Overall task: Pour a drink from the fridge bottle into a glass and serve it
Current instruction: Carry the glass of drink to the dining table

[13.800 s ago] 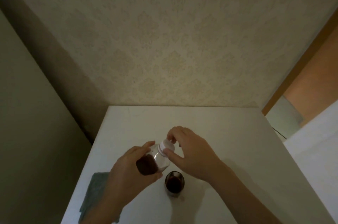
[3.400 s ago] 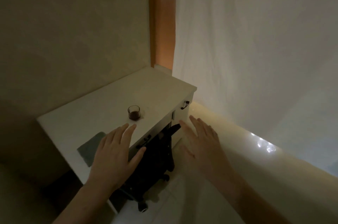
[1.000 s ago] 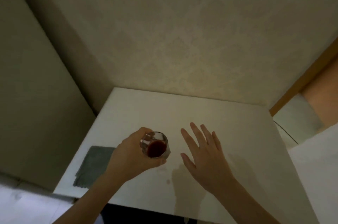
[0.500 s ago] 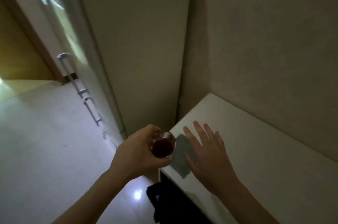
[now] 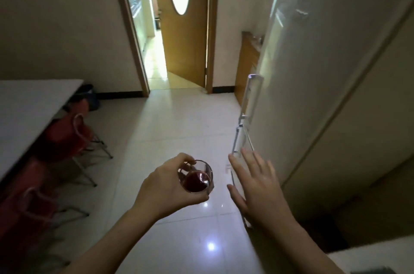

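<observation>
Left hand (image 5: 167, 186) wrapped round glass (image 5: 197, 178), fingers (image 5: 187, 158) curled over far rim, thumb under near side. Glass held upright above the floor (image 5: 170, 130), touching no surface. Dark red drink (image 5: 195, 183) in the lower part of the glass, well below rim.

Right hand (image 5: 257, 191) just beside glass on its right, apart from it, empty. Palm down, fingers (image 5: 248, 157) spread and straight, gripping nothing.

Fridge (image 5: 324, 72) at right, pale, doors shut, two long vertical handles (image 5: 248, 103) on its near edge. Right fingertips overlap the lower handle in view; contact cannot be told. Bottle not in sight.

Glossy pale tile floor below both hands, light spots reflected near the wrists. Grey surface (image 5: 29, 103) at far left, well apart from glass, red chairs (image 5: 65, 135) with metal legs tucked beneath it. Wooden door (image 5: 181, 16) with oval window straight ahead, standing open onto a bright tiled passage. Wooden cabinet (image 5: 246, 61) between doorway and fridge. Corner of a white surface (image 5: 369, 258) at bottom right, behind right forearm.

Slight motion blur on chairs and fridge handles; hands and glass sharp enough to read grip.
</observation>
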